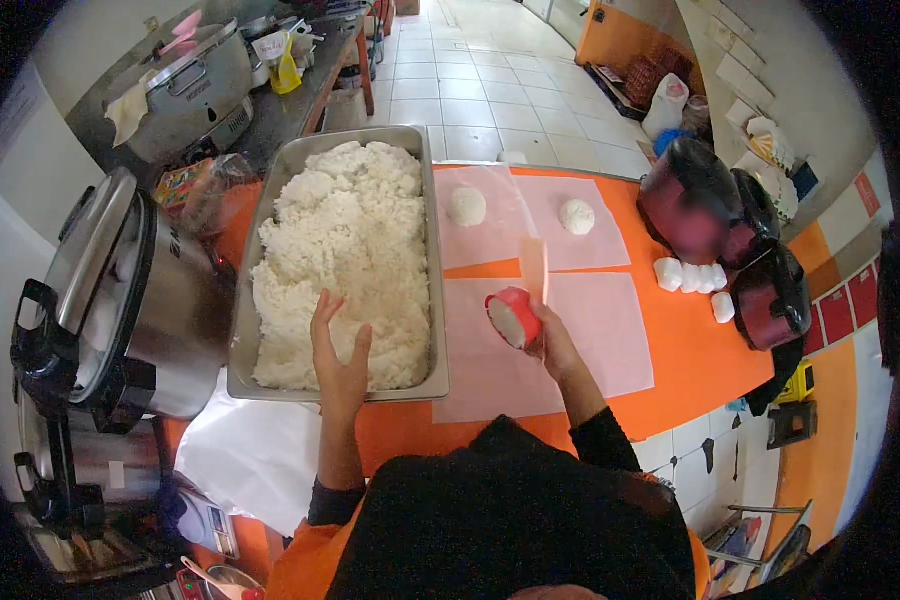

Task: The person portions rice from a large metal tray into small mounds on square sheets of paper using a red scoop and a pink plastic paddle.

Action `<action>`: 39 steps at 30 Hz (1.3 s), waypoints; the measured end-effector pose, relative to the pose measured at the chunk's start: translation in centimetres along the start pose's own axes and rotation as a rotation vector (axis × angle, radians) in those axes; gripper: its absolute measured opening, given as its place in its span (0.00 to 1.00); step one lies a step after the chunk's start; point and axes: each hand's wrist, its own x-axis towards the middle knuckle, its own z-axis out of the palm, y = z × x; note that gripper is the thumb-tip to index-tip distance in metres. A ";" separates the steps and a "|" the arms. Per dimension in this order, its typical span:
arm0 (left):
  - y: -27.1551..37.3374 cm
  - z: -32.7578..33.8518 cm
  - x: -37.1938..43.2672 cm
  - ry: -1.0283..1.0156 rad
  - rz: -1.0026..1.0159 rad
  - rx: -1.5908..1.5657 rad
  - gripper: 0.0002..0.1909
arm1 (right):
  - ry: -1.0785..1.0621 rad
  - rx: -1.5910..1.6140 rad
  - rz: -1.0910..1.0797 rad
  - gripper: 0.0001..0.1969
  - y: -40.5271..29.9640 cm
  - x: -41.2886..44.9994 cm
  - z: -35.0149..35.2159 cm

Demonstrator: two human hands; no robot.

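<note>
A deep steel tray [440, 330] of cooked white rice [345, 225] stands before me. Over its near end hovers my left hand [340, 375], empty, fingers spread; whether it touches the rice I cannot tell. My right hand [559, 346] grips a red cup [526, 309] packed with rice, together with a pale flat rice paddle [535, 264] that points away from me. Beneath them lie pink paper sheets [604, 322] on an orange table [690, 352]. On the two far sheets sit a left rice mound [468, 207] and a right rice mound [577, 217], both rounded.
A large steel rice cooker [184, 322] stands close to the tray's left. White plastic sheeting [255, 450] lies at the near left. Dark red lidded containers [686, 199] and small white rolls [669, 274] line the table's right side.
</note>
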 end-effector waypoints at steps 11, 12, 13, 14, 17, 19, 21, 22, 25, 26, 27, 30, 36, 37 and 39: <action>-0.5 -0.2 0.0 0.052 -0.046 -0.075 0.22 | 0.253 -1.189 -0.433 0.28 0.5 0.9 -0.5; -0.3 -0.3 0.0 0.025 -0.018 -0.055 0.25 | 0.273 -1.011 -0.424 0.28 -0.8 0.8 1.0; 0.1 -0.1 0.1 -0.007 0.014 -0.039 0.29 | 0.273 -1.011 -0.428 0.28 -2.1 0.7 2.2; 0.7 0.0 0.3 -0.002 0.017 -0.034 0.29 | 0.179 -0.681 -0.256 0.27 -3.2 0.8 3.7; 3.3 1.6 0.6 -0.109 0.221 0.102 0.41 | -0.104 -0.217 -0.103 0.27 -5.0 -0.4 10.1; 5.1 3.0 0.4 -0.135 0.209 -0.261 0.52 | -0.171 -0.223 0.144 0.28 -4.4 -0.4 13.4; 4.1 3.1 0.5 0.021 0.177 -0.408 0.54 | -0.203 -0.221 0.021 0.30 -4.1 0.0 16.2; 3.8 2.2 0.8 0.151 0.140 -0.402 0.53 | -0.214 -0.417 -0.005 0.30 -4.1 1.3 15.9; 2.1 -2.3 1.6 0.300 0.120 -0.325 0.53 | -0.306 -0.655 -0.156 0.27 -6.2 2.1 15.1; 1.2 -4.5 1.9 0.297 0.130 -0.271 0.52 | -0.280 -0.936 -0.357 0.25 -6.9 2.3 14.6; 0.4 -6.5 2.0 0.299 0.139 -0.215 0.52 | -0.253 -1.211 -0.568 0.22 -7.4 2.5 14.5; -0.6 -10.3 2.4 0.148 0.104 0.200 0.44 | -0.247 -1.977 -0.819 0.16 -8.9 1.9 15.1; -2.5 -9.0 2.9 -0.385 -0.157 0.663 0.40 | -0.423 -2.277 -0.689 0.05 -1.1 5.9 17.3; -2.6 -8.7 3.0 -0.378 -0.163 0.663 0.40 | -0.431 -2.278 -0.695 0.05 -0.8 6.3 17.5; -2.6 -8.0 3.0 -0.419 -0.126 0.632 0.40 | -0.479 -2.232 -0.512 0.07 -0.5 7.0 18.1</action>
